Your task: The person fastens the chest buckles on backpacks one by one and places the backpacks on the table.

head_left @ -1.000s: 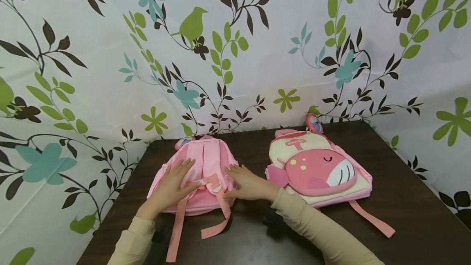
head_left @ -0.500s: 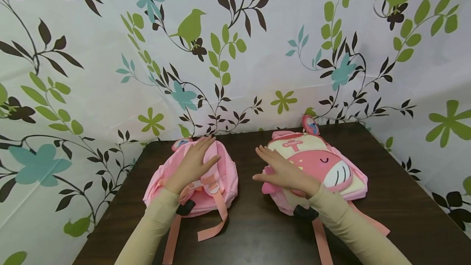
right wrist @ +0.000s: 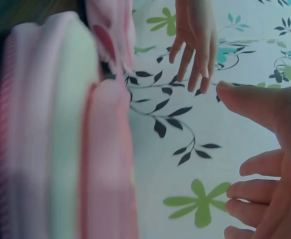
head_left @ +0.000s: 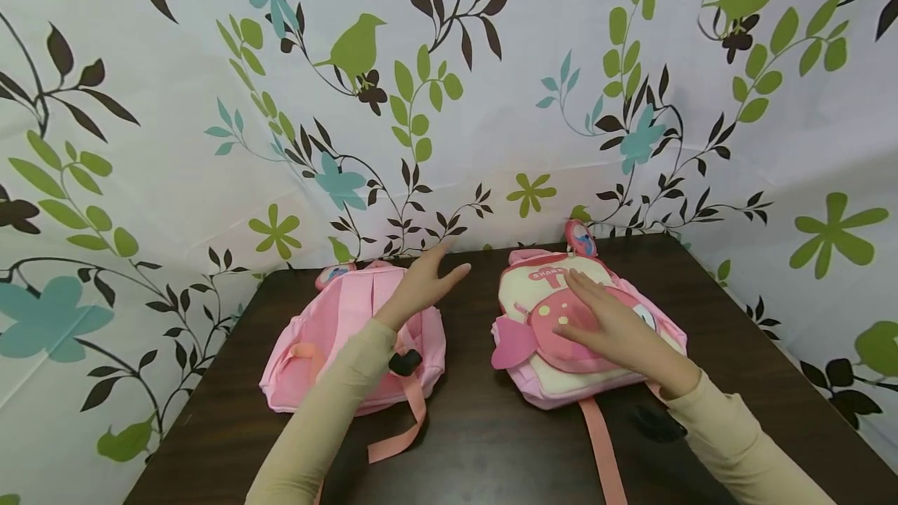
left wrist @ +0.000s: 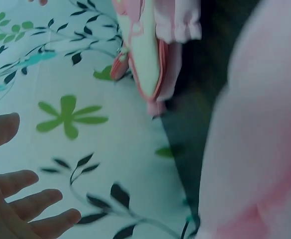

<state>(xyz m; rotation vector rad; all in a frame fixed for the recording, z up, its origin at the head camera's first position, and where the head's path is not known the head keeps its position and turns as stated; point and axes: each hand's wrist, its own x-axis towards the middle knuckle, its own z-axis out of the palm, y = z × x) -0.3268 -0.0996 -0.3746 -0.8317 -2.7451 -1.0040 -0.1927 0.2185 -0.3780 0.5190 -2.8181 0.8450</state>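
On the left of the head view a pink backpack (head_left: 330, 318) lies with its back panel and straps up. My left hand (head_left: 421, 283) hovers over its right side, fingers extended and holding nothing. To the right lies a cream and pink backpack (head_left: 522, 287) with a whale-shaped front pocket (head_left: 550, 341). Above that pocket is my right hand (head_left: 617, 330), its fingers extended and thumb apart. In the right wrist view a gap shows between the right hand (right wrist: 269, 184) and the whale backpack (right wrist: 110, 164). The left wrist view shows the left fingers (left wrist: 36, 204) spread in the air.
Both bags rest on a dark wooden table (head_left: 505, 450). Loose orange straps (head_left: 603, 450) trail toward the near edge. Behind the table hangs a white cloth (head_left: 491, 123) printed with leaves, flowers and birds. A small round charm (head_left: 581, 238) sits at the top of the whale backpack.
Both hands have risen off the pink backpack and moved right. The right hand has passed over to the whale backpack. The bags shift slightly left in the view along with the background.
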